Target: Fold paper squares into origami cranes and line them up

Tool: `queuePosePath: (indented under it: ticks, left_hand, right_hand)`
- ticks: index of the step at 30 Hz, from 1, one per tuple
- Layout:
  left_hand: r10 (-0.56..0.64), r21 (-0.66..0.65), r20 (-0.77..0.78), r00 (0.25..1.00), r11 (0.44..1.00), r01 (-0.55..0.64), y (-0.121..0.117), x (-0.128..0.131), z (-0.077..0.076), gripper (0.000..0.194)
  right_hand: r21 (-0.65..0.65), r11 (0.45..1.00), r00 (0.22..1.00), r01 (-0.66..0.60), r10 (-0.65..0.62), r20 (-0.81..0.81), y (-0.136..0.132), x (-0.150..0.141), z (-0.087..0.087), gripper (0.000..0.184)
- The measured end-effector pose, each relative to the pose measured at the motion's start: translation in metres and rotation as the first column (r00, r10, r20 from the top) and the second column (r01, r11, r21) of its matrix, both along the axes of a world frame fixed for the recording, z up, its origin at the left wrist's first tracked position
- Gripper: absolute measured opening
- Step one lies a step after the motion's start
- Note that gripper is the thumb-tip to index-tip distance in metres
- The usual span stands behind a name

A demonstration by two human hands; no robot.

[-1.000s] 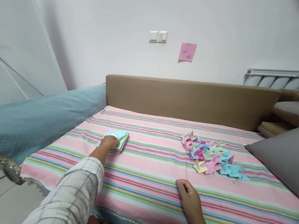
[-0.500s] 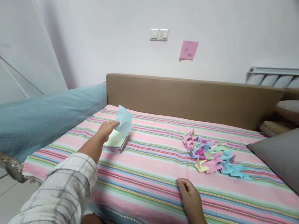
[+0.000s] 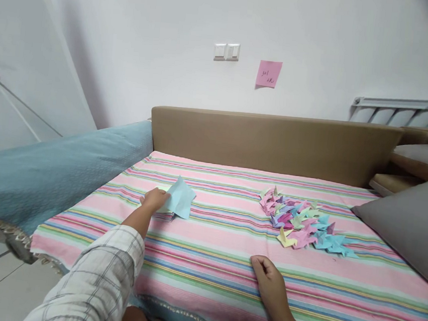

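My left hand (image 3: 155, 198) pinches a light blue square sheet of paper (image 3: 180, 200) by its edge, holding it just above the stack of coloured paper (image 3: 165, 212) on the striped cover. The sheet hangs to the right of the stack and hides most of it. My right hand (image 3: 268, 282) rests on the striped cover (image 3: 229, 242) near its front edge, fingers loosely curled, nothing in it. A pile of several folded paper shapes (image 3: 302, 222) in pink, blue, green and purple lies to the right of centre.
A tan sofa back (image 3: 272, 141) runs along the far side. A blue-covered armrest (image 3: 57, 170) borders the left. A grey cushion (image 3: 408, 224) lies at the right. On the wall hang a pink note (image 3: 268, 74) and light switches (image 3: 226, 51).
My left hand has lifted the blue sheet off the stack, raised it, then brought it down and rightward. My right hand has stayed in place.
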State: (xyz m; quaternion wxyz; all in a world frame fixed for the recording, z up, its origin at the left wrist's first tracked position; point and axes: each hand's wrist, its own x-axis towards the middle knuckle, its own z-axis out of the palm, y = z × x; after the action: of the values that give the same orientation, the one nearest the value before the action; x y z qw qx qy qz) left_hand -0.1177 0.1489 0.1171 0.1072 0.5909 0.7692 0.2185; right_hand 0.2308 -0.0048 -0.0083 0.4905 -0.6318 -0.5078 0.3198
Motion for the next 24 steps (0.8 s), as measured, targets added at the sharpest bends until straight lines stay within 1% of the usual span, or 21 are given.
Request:
queuePosePath:
  ticks: [1,3,5,6,7,8,9,10,11,12,13,14,15,16,17,19,20,21,22,24]
  left_hand:
    - [-0.02,0.026,0.045,0.999,0.999,0.019,-0.003,0.006,0.003,0.025]
    - [-0.102,0.076,0.146,0.984,0.993,0.092,-0.013,0.022,0.009,0.032]
    - [-0.187,0.112,0.235,0.954,0.98,0.164,-0.029,0.043,0.012,0.038]
    - [-0.235,0.141,0.299,0.925,0.969,0.201,-0.039,0.055,0.012,0.039]
    - [-0.304,0.198,0.482,0.822,0.951,0.236,-0.051,0.068,0.012,0.037]
    - [-0.352,0.237,0.642,0.681,0.936,0.261,-0.063,0.08,0.012,0.036]
    - [-0.377,0.257,0.76,0.53,0.923,0.288,-0.076,0.093,0.011,0.036]
    - [-0.365,0.254,0.847,0.388,0.917,0.307,-0.088,0.104,0.009,0.037]
    - [-0.33,0.237,0.908,0.257,0.913,0.332,-0.1,0.114,0.006,0.037]
    - [-0.285,0.216,0.946,0.15,0.907,0.36,-0.111,0.123,0.003,0.037]
    - [-0.246,0.2,0.967,0.071,0.9,0.388,-0.12,0.13,-0.001,0.037]
    - [-0.208,0.186,0.978,0.01,0.893,0.409,-0.127,0.136,-0.006,0.035]
    - [-0.173,0.167,0.985,-0.024,0.891,0.421,-0.132,0.14,-0.011,0.033]
    - [-0.141,0.142,0.989,-0.034,0.892,0.43,-0.135,0.142,-0.017,0.032]
    - [-0.107,0.104,0.994,-0.017,0.895,0.435,-0.136,0.143,-0.024,0.032]
    - [-0.053,0.023,0.997,0.061,0.907,0.42,-0.135,0.143,-0.037,0.033]
    - [-0.041,-0.005,0.994,0.105,0.915,0.403,-0.133,0.141,-0.043,0.034]
    - [-0.042,-0.022,0.988,0.15,0.917,0.399,-0.13,0.14,-0.048,0.034]
    - [-0.05,-0.034,0.979,0.199,0.916,0.399,-0.128,0.139,-0.053,0.035]
    - [-0.068,-0.068,0.951,0.302,0.906,0.419,-0.124,0.137,-0.06,0.037]
  right_hand:
    - [-0.001,1.0,1.0,-0.013,0.013,0.002,0.0,0.0,0.001,0.047]
    - [-0.005,1.0,1.0,-0.029,0.029,0.003,0.001,0.001,0.001,0.047]
    - [-0.006,1.0,1.0,-0.013,0.013,-0.018,0.002,0.002,0.002,0.047]
    - [0.001,1.0,0.999,-0.003,0.003,-0.042,0.003,0.002,0.003,0.047]
    - [0.004,1.0,0.997,-0.011,0.011,-0.077,0.003,0.002,0.004,0.047]
    - [0.023,0.999,0.992,-0.022,0.025,-0.121,0.003,0.002,0.005,0.047]
    - [0.05,0.999,0.984,-0.02,0.028,-0.175,0.003,0.002,0.007,0.047]
    - [0.07,0.997,0.97,-0.02,0.037,-0.241,0.002,0.001,0.01,0.048]
    - [0.063,0.998,0.943,-0.03,0.049,-0.329,0.001,0.0,0.013,0.05]
    - [0.05,0.997,0.899,-0.055,0.071,-0.432,-0.001,-0.001,0.017,0.054]
    - [0.053,0.994,0.847,-0.096,0.11,-0.52,-0.003,-0.001,0.022,0.058]
    - [0.062,0.985,0.796,-0.162,0.168,-0.581,-0.004,-0.001,0.027,0.063]
    - [0.076,0.975,0.763,-0.209,0.211,-0.611,-0.006,-0.001,0.032,0.067]
    - [0.093,0.967,0.744,-0.238,0.243,-0.622,-0.008,0.001,0.037,0.07]
    - [0.11,0.965,0.734,-0.239,0.254,-0.63,-0.009,0.003,0.041,0.073]
    - [0.119,0.974,0.706,-0.195,0.223,-0.672,-0.009,0.01,0.046,0.073]
    - [0.104,0.982,0.7,-0.156,0.184,-0.69,-0.008,0.014,0.047,0.069]
    - [0.077,0.99,0.719,-0.119,0.14,-0.681,-0.007,0.017,0.046,0.066]
    - [0.045,0.994,0.752,-0.098,0.103,-0.65,-0.005,0.021,0.044,0.067]
    - [-0.011,0.996,0.823,-0.085,0.064,-0.564,0.0,0.025,0.038,0.069]
